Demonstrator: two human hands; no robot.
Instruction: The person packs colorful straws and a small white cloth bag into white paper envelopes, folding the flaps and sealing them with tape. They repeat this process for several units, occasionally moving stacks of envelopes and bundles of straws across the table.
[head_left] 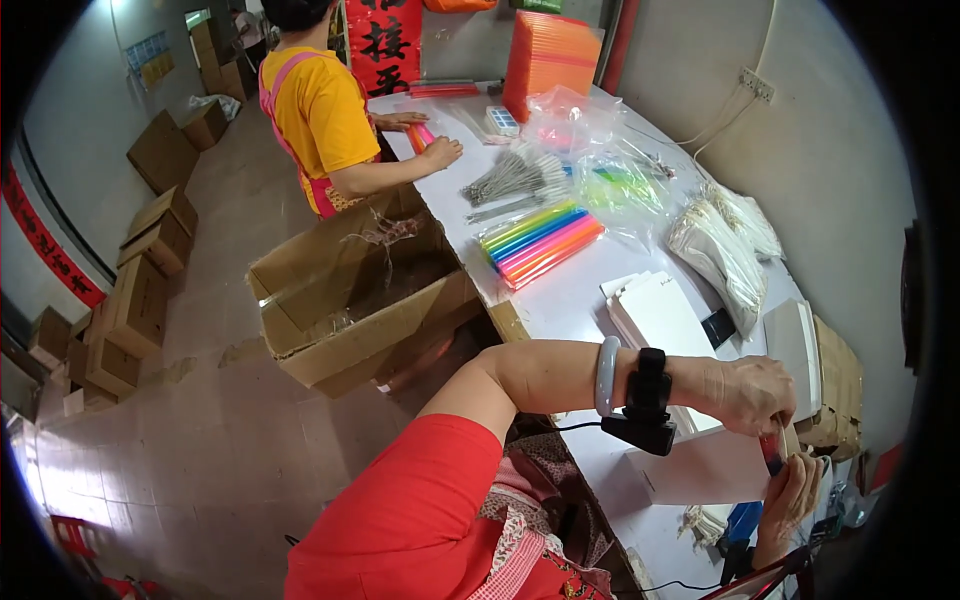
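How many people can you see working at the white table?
2. One in a red top sits close by, both hands at the table's near end. One in a yellow shirt stands at the far end. Others may be hidden.

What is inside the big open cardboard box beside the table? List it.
The cardboard box holds clear plastic film and some loose thin strands near its far wall. Its bottom under the film is hidden.

My left arm reaches across to the right, wrist bent, left hand (755, 392) fingers pinched downward. My right hand (792, 490) sits just below, fingers curled.
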